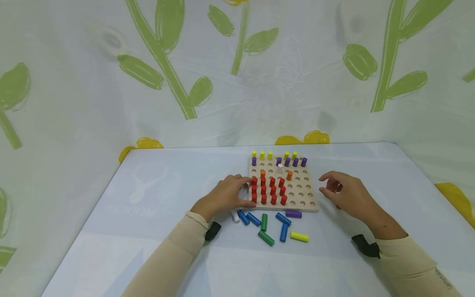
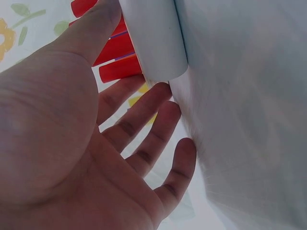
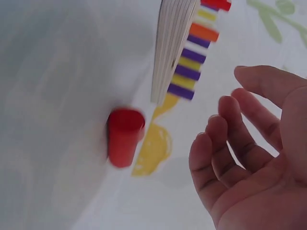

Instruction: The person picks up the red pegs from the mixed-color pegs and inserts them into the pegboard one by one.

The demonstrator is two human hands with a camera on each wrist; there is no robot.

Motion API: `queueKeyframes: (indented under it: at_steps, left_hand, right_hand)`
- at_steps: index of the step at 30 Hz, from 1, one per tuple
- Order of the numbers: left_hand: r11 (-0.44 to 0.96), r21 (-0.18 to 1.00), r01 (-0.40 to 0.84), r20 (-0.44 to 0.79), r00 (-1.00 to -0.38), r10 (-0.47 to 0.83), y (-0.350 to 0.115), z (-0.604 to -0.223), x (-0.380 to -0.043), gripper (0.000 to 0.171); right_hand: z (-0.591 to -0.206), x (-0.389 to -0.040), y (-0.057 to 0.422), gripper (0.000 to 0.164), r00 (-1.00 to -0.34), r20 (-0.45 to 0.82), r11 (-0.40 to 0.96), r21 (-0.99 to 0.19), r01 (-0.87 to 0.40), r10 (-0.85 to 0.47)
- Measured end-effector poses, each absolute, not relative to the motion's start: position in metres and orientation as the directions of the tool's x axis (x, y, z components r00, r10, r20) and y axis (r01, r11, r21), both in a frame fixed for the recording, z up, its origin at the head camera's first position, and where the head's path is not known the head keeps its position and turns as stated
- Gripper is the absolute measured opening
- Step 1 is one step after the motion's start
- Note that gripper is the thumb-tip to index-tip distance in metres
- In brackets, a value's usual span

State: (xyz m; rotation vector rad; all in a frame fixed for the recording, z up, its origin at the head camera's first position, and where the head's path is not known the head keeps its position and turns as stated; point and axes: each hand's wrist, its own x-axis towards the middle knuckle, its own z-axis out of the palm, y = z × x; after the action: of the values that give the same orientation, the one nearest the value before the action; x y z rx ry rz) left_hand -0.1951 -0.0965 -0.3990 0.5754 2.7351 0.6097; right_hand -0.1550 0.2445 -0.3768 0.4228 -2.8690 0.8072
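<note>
A wooden pegboard [image 1: 311, 208] lies on the table with upright pegs in part of its holes. Along its left edge rests my left hand [image 1: 224, 194], index finger by the back red pegs [image 1: 273, 190] and thumb at the front left corner. The left wrist view shows its fingers fairly extended against the board's side, with a white peg [image 2: 156, 38] close by. My right hand [image 1: 349, 196] hovers right of the board, fingers loosely bent and holding nothing. Below it in the right wrist view is a blurred red peg [image 3: 125, 139]; whether it touches the table I cannot tell.
Loose blue pegs [image 1: 283, 232], green pegs [image 1: 266, 238], a purple peg [image 1: 293, 214] and a yellow peg [image 1: 299, 236] lie before the board. Yellow pegs [image 1: 270, 155] and purple pegs [image 1: 295, 162] stand in its back rows. A patterned curtain [image 1: 259, 103] hangs behind the table.
</note>
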Motion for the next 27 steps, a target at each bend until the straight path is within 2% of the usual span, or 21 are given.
queueKeyframes:
  at_steps: [16,22,27]
  left_hand:
    - [0.837,0.454,0.304,-0.195,-0.883,0.426,-0.096,-0.398,-0.198,0.082]
    - [0.836,0.455,0.307,-0.194,-0.882,0.430,-0.096,-0.401,-0.199,0.082]
    - [0.833,0.458,0.311,-0.194,-0.879,0.435,-0.097,-0.402,-0.199,0.082]
  right_hand:
    - [-0.381,-0.164,0.265,0.030,-0.986,0.034,0.884,-0.438,-0.160,-0.162]
    - [-0.386,-0.167,0.265,0.035,-0.988,-0.080,0.893,-0.442,-0.082,-0.130]
    - [-0.390,-0.170,0.266,0.042,-0.985,-0.124,0.903,-0.426,-0.053,-0.116]
